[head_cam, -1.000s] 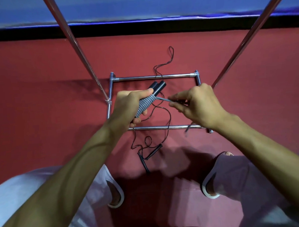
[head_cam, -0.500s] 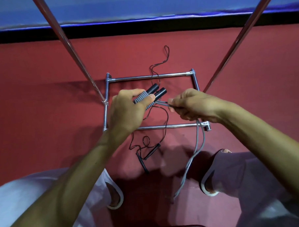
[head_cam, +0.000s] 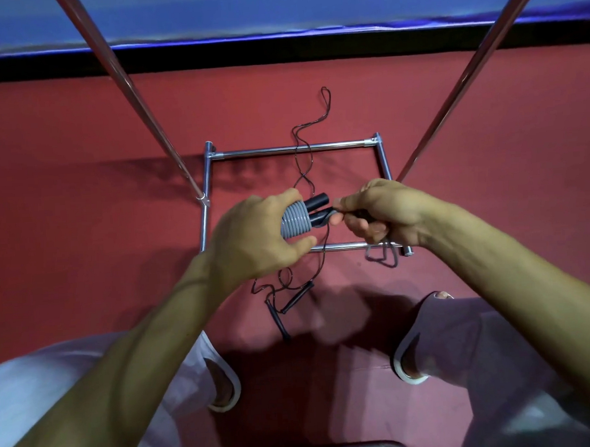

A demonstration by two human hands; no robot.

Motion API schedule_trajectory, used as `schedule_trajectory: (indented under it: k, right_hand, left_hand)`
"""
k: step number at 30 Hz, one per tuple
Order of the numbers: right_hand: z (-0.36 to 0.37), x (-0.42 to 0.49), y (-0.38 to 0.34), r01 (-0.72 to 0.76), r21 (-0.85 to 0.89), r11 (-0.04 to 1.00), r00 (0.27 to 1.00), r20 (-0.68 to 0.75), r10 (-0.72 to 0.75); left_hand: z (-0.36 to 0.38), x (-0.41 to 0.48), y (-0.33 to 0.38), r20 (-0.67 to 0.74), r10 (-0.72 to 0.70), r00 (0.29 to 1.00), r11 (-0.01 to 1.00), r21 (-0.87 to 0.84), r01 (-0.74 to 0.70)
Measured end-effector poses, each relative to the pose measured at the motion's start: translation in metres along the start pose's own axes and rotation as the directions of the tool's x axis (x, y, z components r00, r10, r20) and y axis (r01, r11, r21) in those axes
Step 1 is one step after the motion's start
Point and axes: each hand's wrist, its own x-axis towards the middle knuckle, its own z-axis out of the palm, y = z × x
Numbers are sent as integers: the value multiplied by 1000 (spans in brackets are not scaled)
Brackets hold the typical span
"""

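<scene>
My left hand (head_cam: 257,238) grips two black jump-rope handles (head_cam: 316,207) held side by side, with grey rope (head_cam: 295,221) coiled tightly round them. My right hand (head_cam: 381,212) pinches the loose end of that grey rope right at the handle tips; a short loop of the rope (head_cam: 381,256) hangs below this hand. A second, thin black jump rope (head_cam: 300,155) lies on the red floor, its two slim black handles (head_cam: 290,304) below my hands.
A chrome tube frame (head_cam: 293,149) rests on the red floor (head_cam: 83,198), with two slanted chrome poles (head_cam: 129,92) rising from it. My knees in light trousers (head_cam: 461,344) flank the bottom. A blue band with a black edge runs along the far side.
More grey rope has been wound onto the handles; the long tail that hung to the floor half a second ago is now a short loop. My right hand moved closer to the handles.
</scene>
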Motion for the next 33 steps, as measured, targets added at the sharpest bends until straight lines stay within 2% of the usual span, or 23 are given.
schedule_trajectory:
  k: [3,7,12,15,18,21,23,25,27,29,33]
  right_hand:
    - [11,-2,2,-82,58,995,994,76,77]
    - [18,-2,4,-51,22,998,990,136,47]
    - [11,-4,-1,73,-237,969,991,128,-43]
    - [6,-7,-3,294,-446,845,956,127,-265]
    - [0,-9,-6,489,-522,699,859,149,-490]
    - [-5,-13,-9,578,-594,560,774,182,-606]
    - [-9,-17,-11,617,-675,405,691,219,-688]
    - [-11,-22,-14,625,-730,276,642,280,-714]
    - [-13,-24,-15,625,-750,219,636,325,-700]
    - [-12,-26,-17,653,-706,274,654,343,-674]
    - [-16,-29,-21,685,-473,554,727,387,-568]
  left_hand:
    - [5,2,6,-27,-56,998,997,49,57]
    - [7,5,4,-45,-76,996,995,55,78]
    - [-3,5,5,8,-94,996,996,-9,94]
    - [-10,4,0,36,-105,994,993,-54,106]
    - [-16,4,-4,102,-117,988,982,-140,131]
    - [-22,5,-2,135,-109,985,962,-236,139]
    - [-26,5,1,196,-80,977,940,-312,139]
    - [-32,3,4,346,-20,938,881,-437,180]
    - [-40,2,6,491,60,869,810,-533,246]
    - [-47,2,7,554,133,822,768,-581,268]
    - [-54,-1,9,581,246,776,706,-656,267]
